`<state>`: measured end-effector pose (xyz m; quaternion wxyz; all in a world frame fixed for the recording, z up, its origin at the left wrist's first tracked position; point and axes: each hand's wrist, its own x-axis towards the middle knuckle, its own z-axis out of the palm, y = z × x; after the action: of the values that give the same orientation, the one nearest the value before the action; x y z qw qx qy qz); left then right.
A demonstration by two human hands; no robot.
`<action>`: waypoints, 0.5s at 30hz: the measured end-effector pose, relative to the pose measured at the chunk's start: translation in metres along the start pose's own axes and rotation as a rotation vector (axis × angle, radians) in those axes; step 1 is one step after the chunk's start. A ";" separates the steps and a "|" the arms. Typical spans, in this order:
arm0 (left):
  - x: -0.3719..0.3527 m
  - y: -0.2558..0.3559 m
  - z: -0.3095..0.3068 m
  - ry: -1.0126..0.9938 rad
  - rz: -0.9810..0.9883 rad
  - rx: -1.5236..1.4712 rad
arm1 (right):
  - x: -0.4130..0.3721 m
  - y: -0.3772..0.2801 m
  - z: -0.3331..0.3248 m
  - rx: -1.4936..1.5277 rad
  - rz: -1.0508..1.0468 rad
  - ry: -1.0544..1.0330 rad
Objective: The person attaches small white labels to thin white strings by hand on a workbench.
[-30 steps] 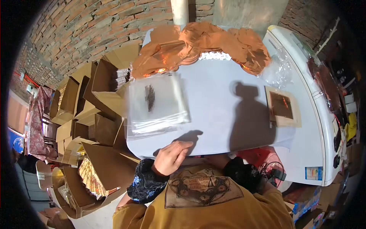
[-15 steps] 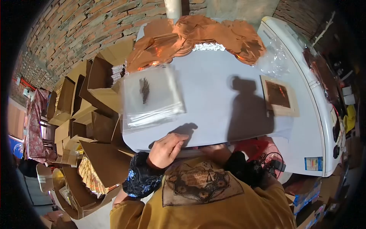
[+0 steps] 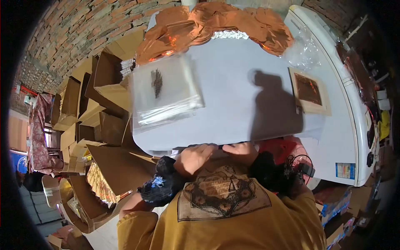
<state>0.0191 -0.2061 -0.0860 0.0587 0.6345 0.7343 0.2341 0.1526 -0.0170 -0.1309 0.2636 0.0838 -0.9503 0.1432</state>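
At the near edge of the pale-covered table (image 3: 229, 91), my left hand (image 3: 193, 159) is closed, its fingers together and pointing right. My right hand (image 3: 242, 151) faces it, also closed, with the thumb side toward the left one. A small dark strip shows between the fingertips; what it is I cannot make out, and the undersides of both hands are hidden. Beyond my left hand lies a stack of clear plastic sleeves (image 3: 166, 93) with a dark patch on top. Ahead to the right rests a cream card frame (image 3: 325, 100) with a coppery sheet (image 3: 307, 88) inside.
Crumpled copper-coloured foil sheets (image 3: 216, 21) line the table's far side, beside a row of small white pieces (image 3: 230, 34). Open cardboard boxes (image 3: 112, 75) crowd the left. A white appliance (image 3: 341, 137) stands right, with clear plastic (image 3: 306, 54) on it. A red bag (image 3: 277, 150) hangs near my right hand.
My left hand has moved right and down from over the table corner to meet my right hand at the near edge. The right hand has come further into view. The view has tilted slightly downward.
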 end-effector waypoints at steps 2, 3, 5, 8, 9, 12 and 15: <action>-0.014 -0.018 0.041 0.049 0.050 0.115 | 0.007 -0.006 -0.010 0.132 0.144 -0.083; -0.019 -0.022 0.051 0.072 0.079 0.175 | 0.008 -0.009 -0.013 0.196 0.217 -0.122; -0.014 -0.018 0.036 -0.149 0.042 0.153 | 0.008 -0.012 -0.018 0.291 0.275 -0.136; -0.015 -0.021 0.050 -0.147 0.035 0.107 | -0.008 -0.007 -0.002 0.228 0.225 -0.076; -0.023 -0.025 0.071 -0.132 0.015 0.101 | -0.016 -0.004 0.010 0.173 0.179 -0.041; -0.006 -0.028 0.055 -0.136 0.051 0.084 | -0.046 -0.003 0.045 0.088 0.357 -0.322; -0.016 -0.041 0.083 -0.139 0.055 0.251 | -0.029 -0.006 0.028 0.146 0.353 -0.398</action>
<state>0.0168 -0.2026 -0.1797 0.0231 0.6716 0.7341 0.0972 0.1654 -0.0288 -0.1679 0.0361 -0.0381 -0.9704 0.2357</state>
